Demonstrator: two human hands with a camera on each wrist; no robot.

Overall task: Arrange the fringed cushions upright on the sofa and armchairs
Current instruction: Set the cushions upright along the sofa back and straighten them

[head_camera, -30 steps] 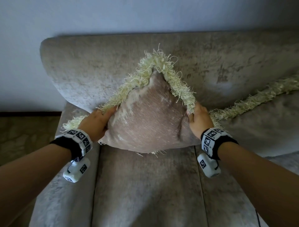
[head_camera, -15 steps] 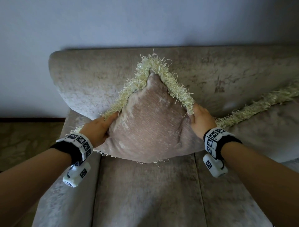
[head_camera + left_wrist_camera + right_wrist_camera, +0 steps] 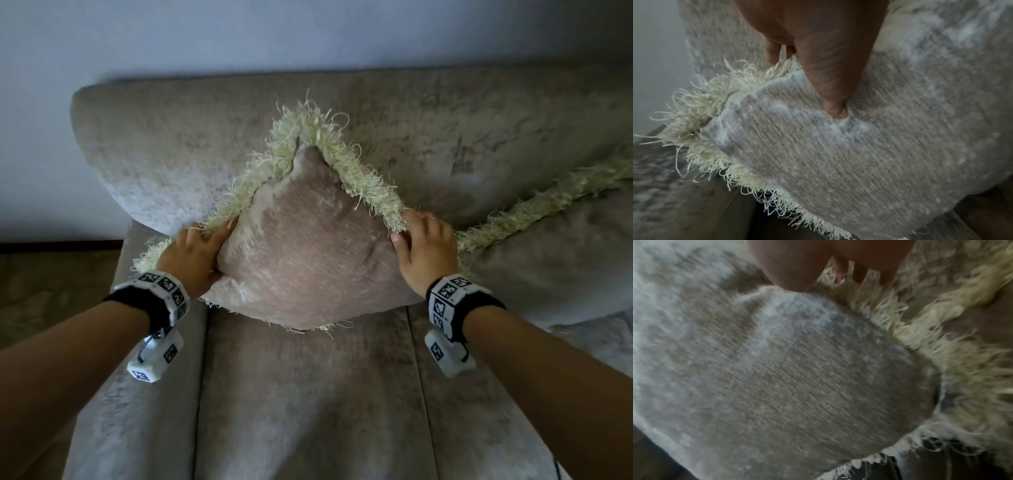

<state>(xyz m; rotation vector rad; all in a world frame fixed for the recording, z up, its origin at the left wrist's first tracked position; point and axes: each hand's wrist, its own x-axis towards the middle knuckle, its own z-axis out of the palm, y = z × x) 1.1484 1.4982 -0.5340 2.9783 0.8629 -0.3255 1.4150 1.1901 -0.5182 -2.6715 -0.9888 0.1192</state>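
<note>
A beige fringed cushion (image 3: 308, 253) with a cream fringe stands on one corner on the sofa seat (image 3: 308, 394), its top corner leaning against the backrest (image 3: 171, 154). My left hand (image 3: 191, 253) grips its left corner. In the left wrist view the thumb (image 3: 834, 81) dents the cushion (image 3: 859, 154) and the fingers sit behind the fringe. My right hand (image 3: 424, 246) holds the right edge, with the thumb (image 3: 789, 272) on the front of the cushion (image 3: 787, 369) and the fingers in the fringe behind.
A second fringed cushion (image 3: 548, 257) lies against the backrest at the right, touching the first one's right corner. The sofa's left arm (image 3: 113, 394) runs beside the seat. Brown floor (image 3: 51, 291) lies to the left and a pale wall (image 3: 308, 34) behind.
The cushion stays on its corner between both hands against the backrest. My right hand's fingers have come up over the fringe and now show more. The left hand keeps its grip.
</note>
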